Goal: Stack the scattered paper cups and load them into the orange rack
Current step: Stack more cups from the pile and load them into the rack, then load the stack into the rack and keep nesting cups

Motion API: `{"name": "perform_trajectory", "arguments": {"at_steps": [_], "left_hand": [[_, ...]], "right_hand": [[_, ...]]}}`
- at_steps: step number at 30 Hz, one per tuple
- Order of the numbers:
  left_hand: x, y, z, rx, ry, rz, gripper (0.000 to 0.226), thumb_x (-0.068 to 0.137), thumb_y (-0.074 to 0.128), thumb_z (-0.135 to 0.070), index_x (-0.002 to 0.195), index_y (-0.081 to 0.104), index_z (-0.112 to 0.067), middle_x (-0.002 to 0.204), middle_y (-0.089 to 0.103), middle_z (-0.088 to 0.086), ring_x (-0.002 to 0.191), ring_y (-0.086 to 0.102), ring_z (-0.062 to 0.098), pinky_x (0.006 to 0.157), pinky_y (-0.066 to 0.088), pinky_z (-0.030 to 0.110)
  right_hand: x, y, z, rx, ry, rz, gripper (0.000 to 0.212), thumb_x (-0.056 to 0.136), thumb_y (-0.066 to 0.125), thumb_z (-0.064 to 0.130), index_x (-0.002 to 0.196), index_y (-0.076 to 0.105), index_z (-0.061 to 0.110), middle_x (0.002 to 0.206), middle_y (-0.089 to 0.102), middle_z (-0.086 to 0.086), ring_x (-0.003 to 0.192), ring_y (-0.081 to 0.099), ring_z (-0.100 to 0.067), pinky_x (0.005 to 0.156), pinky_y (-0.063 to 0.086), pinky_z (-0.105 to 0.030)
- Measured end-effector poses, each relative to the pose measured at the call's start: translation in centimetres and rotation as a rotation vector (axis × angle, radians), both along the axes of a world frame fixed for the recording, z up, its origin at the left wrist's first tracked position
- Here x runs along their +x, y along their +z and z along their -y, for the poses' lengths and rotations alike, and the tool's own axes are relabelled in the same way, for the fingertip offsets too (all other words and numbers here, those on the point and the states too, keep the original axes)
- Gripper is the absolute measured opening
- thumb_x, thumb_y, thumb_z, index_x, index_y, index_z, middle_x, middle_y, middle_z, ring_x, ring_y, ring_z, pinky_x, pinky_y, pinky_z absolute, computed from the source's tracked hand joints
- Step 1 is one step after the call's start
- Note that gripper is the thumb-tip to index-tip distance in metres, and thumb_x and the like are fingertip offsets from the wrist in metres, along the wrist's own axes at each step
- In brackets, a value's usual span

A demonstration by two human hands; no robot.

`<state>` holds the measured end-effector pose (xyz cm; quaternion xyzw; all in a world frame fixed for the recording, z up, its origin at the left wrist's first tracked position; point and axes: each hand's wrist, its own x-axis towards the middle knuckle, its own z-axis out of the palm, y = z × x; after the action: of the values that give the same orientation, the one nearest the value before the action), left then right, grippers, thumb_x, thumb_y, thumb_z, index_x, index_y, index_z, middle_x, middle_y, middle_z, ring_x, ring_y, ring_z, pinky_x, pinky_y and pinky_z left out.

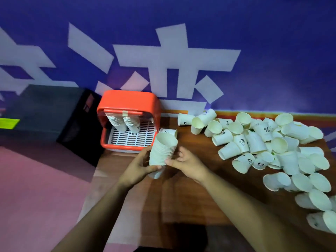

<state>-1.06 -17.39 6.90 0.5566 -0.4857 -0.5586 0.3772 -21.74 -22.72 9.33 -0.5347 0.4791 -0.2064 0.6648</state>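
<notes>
Nested stack of paper cups (163,150), tilted mouth-up: left hand (140,166) grips its base, right hand (187,163) pinches its side, steadying it just before the orange rack (127,120); loose cups (269,148) remain heaped rightward on the table (190,193).

Matt white paper cups (272,142) are lying in a loose pile, their insides showing pale cream paper. A nested stack (163,151) of the same matt paper is showing ridged rims. The orange rack (127,100) is showing smooth, slightly glossy plastic, with a white slotted plastic grid (134,138) inside. The table (190,197) is showing dark wood grain with a soft sheen. A black box (45,110) is looking matt.
</notes>
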Motion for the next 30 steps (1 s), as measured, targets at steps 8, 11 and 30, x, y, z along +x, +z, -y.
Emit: {"name": "perform_trajectory", "arguments": {"at_steps": [8,11,30], "left_hand": [[12.1,-2.0,3.9,-0.048,-0.015,0.161,0.073,0.072,0.087,-0.038,0.136,0.051,-0.032,0.132,0.055,-0.003,0.124,0.054,0.006,0.106,0.048,0.036],[14.5,-2.7,6.3,-0.084,-0.044,0.250,0.074,0.069,0.075,-0.056,0.137,0.048,-0.044,0.123,0.046,-0.008,0.122,0.050,0.007,0.104,0.047,0.029],[15.4,-10.1,13.7,0.059,-0.076,0.280,0.053,0.088,0.073,-0.028,0.137,0.054,-0.024,0.128,0.066,-0.006,0.119,0.061,0.008,0.104,0.050,0.038]], "right_hand": [[12.9,-2.8,2.7,-0.174,-0.094,-0.064,0.072,0.058,0.086,0.039,0.119,0.050,0.051,0.130,0.060,0.014,0.122,0.055,-0.005,0.106,0.046,-0.042],[15.6,-3.8,4.2,-0.198,-0.179,-0.058,0.070,0.057,0.085,0.040,0.111,0.049,0.065,0.126,0.062,0.013,0.118,0.058,-0.009,0.103,0.048,-0.045],[18.5,-11.0,9.7,-0.387,-0.270,-0.522,0.061,0.070,0.085,0.018,0.124,0.056,0.007,0.117,0.064,-0.009,0.108,0.060,-0.021,0.088,0.047,-0.020]]}}
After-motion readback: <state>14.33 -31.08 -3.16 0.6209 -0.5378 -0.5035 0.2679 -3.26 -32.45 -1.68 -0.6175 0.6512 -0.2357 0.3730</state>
